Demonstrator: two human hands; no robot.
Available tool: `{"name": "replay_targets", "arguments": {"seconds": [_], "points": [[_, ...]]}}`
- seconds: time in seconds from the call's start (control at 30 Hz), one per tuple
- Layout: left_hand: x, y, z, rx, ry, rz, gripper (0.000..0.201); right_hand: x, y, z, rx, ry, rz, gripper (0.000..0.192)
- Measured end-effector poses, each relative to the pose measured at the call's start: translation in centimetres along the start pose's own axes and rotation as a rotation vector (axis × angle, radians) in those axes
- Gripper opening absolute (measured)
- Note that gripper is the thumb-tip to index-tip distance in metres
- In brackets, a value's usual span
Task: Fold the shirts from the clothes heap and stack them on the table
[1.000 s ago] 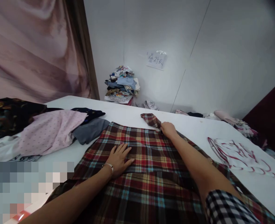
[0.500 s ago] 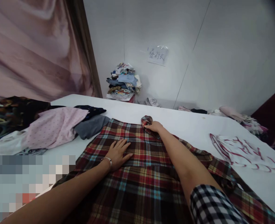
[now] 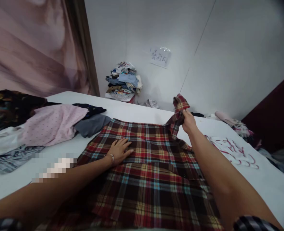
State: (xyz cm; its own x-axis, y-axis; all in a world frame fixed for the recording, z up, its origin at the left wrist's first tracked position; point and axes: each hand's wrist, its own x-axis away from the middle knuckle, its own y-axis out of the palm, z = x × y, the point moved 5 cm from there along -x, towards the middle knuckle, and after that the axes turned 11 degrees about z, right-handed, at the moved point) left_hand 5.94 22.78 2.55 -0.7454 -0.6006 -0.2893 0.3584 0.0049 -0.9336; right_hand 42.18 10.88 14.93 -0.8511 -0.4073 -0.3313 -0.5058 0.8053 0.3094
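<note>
Head view: white table (image 3: 142,116), pink curtain (image 3: 36,45).

The plaid shirt (image 3: 146,173) is woven cloth, matt and soft-looking, with a fine check weave and creases where it is lifted; the table (image 3: 137,112) has a smooth, matt white surface; the pink garment (image 3: 52,123) is a matt, dotted cloth, soft in its folds; the grey garment (image 3: 92,124) beside it is plain matt cloth; the white cloth (image 3: 230,149) with red marks looks thin and smooth; the bracelet (image 3: 111,156) on the left wrist is shiny, metal-looking; the curtain (image 3: 36,48) is a cloth with a soft satin sheen; the wall (image 3: 228,48) is smooth and matt; the sign (image 3: 159,57) is paper under a glossy, clear cover.
</note>
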Motion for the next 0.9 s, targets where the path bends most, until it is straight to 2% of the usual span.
{"name": "replay_targets", "arguments": {"seconds": [0.1,0.2,0.27,0.33,0.43,0.5,0.57,0.7,0.8,0.9], "points": [[-3.3,-1.5,-1.0,0.018,-0.018,0.056,0.049,1.7,-2.0,-2.5,-0.025,0.02,-0.005,0.026],[-8.0,-3.4,-2.1,-0.091,-0.004,0.161,0.05,3.1,-2.9,-4.3,-0.005,0.004,-0.012,0.027],[-10.7,-3.8,-2.7,-0.191,0.033,0.135,0.056,3.8,-3.0,-5.0,0.007,-0.003,-0.011,0.027],[-12.5,-3.7,-3.1,-0.246,0.072,0.056,0.06,4.4,-2.9,-5.5,0.014,-0.01,-0.003,0.027],[-13.5,-4.2,-3.7,-0.282,0.099,-0.014,0.037,5.4,-2.8,-6.2,0.028,-0.024,-0.006,0.026],[-12.9,-5.3,-3.9,-0.311,0.12,-0.004,0.024,6.3,-3.2,-7.0,0.038,-0.038,-0.019,0.025],[-11.4,-6.9,-3.7,-0.332,0.178,0.037,0.024,7.4,-4.0,-8.1,0.037,-0.05,-0.031,0.025],[-5.5,-9.1,-2.4,-0.316,0.407,0.114,0.023,10.1,-7.1,-9.7,0.032,-0.053,-0.017,0.022],[-0.5,-8.6,-1.3,-0.226,0.506,0.075,0.022,12.8,-9.5,-9.6,0.062,0.017,0.007,0.022],[2.9,-7.4,-0.6,-0.154,0.511,-0.016,0.023,15.6,-11.2,-8.6,0.085,0.125,0.042,0.025]]}}
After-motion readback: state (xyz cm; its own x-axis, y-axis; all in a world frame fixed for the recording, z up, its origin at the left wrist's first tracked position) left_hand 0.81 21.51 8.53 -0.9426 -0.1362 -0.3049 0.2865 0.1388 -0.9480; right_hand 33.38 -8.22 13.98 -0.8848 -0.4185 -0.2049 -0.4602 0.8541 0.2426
